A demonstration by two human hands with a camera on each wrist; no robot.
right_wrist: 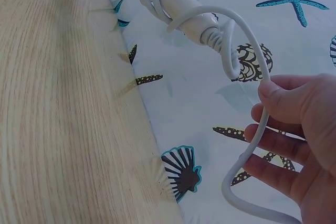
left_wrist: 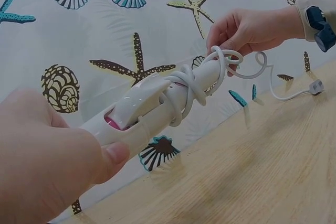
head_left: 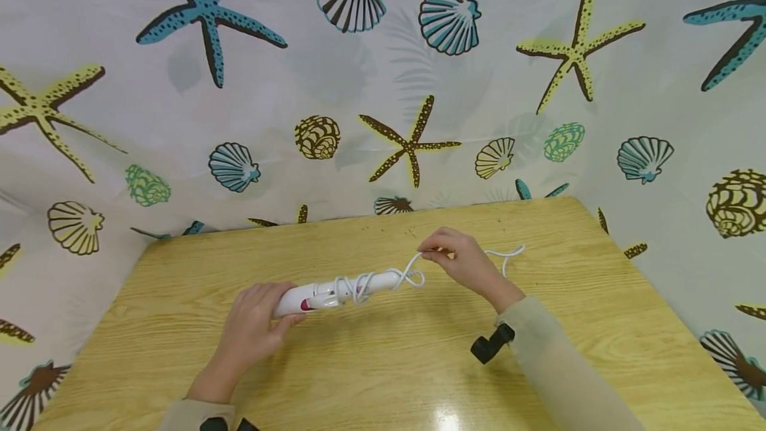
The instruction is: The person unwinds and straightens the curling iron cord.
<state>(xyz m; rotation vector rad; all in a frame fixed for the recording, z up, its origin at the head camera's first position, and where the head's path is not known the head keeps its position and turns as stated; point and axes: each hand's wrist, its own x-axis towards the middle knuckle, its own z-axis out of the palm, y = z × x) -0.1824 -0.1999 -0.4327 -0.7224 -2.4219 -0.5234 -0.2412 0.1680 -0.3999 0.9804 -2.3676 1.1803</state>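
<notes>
A white hair tool that looks like a curling iron point(head_left: 293, 300), with a lever and a pink patch beneath it, is held above the table, slightly tilted. My left hand point(head_left: 251, 324) grips its thick end, thumb along the near side. Several loops of the white power cord point(right_wrist: 257, 51) wind loosely around the narrower end. At the right wrist view's side, my right hand point(right_wrist: 299, 124) pinches the cord between thumb and index finger, a short way from the ribbed cord outlet. The other fingers lie behind the cord. Its plug point(left_wrist: 316, 87) shows beyond my right hand.
A wooden table point(head_left: 383, 378) lies under both hands. Behind and at the sides hangs a white cloth point(head_left: 371, 78) printed with starfish and shells. The cord's tail point(head_left: 509, 255) trails to the right of my right hand.
</notes>
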